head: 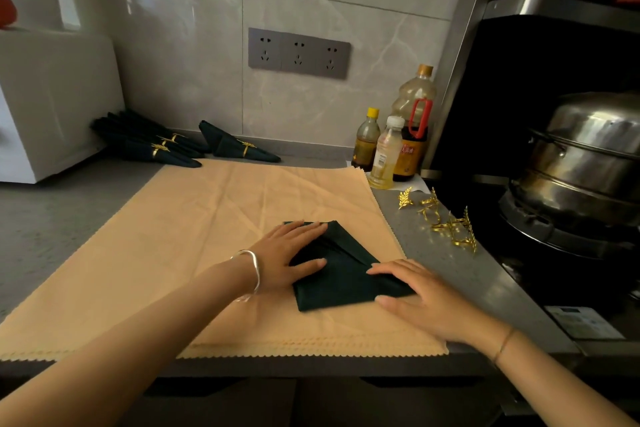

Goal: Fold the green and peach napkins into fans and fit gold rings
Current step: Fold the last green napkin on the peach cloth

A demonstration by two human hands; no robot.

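- Kitchen table (450,253) carries spread peach napkins (207,218).
- Folded green napkin (339,274) lies on them, slanting far-left to near-right.
- Left hand (291,253) and right hand (415,295) press it, fingers straight.
- Gold rings (446,222) lie nearer the right hand.

Three bottles (384,156); three sockets (299,53); one green napkin (346,274) lying unringed; four ringed green napkins (239,146) -- three overlapping, one apart; loose gold rings (450,225) too tangled to count; peach napkins (242,204) stacked -- number unclear.
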